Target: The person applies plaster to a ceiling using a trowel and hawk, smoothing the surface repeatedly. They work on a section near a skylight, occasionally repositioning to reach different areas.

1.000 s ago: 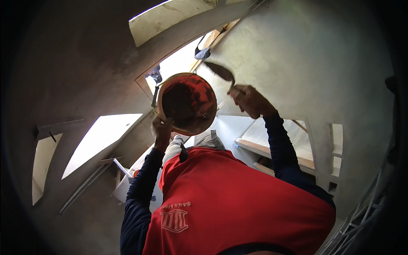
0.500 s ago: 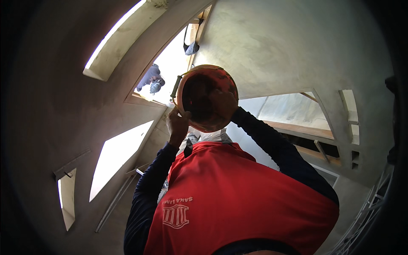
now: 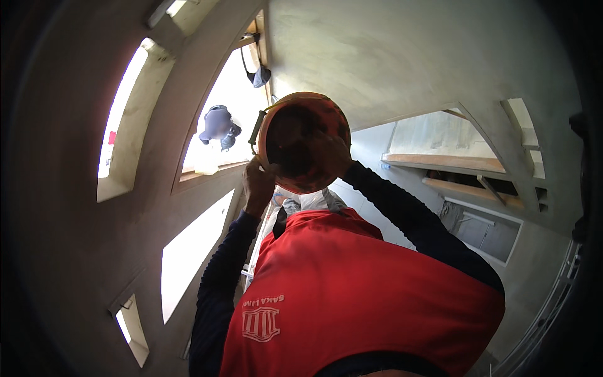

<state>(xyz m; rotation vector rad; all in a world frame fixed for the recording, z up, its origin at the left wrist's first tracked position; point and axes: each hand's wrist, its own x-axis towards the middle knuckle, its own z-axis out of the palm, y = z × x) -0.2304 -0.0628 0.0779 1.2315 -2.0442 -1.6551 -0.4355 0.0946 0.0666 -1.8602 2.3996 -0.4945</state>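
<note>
An orange-red bucket (image 3: 296, 185) is held up in front of my body, its mouth facing me and its inside dark and stained. My left hand (image 3: 258, 187) grips the rim at its lower left, with the thumb over the edge. Beside that hand, the wire handle with its dark grip (image 3: 257, 127) hangs along the bucket's left side. My right hand (image 3: 333, 154) reaches over the right rim into the bucket. Its fingers are lost in the shadow there, so whether they hold anything cannot be made out.
Beyond a bright doorway (image 3: 210, 160) at the upper left is another person (image 3: 220, 125). A dark bag (image 3: 259, 76) hangs by the door frame. Plastered walls (image 3: 402, 56) surround me, with window openings left and right. A metal lattice frame (image 3: 553, 314) stands at the lower right.
My view of the room has turned, so the doorway and bag sit farther left. The other person's posture has changed. Both hands keep about the same places on the bucket.
</note>
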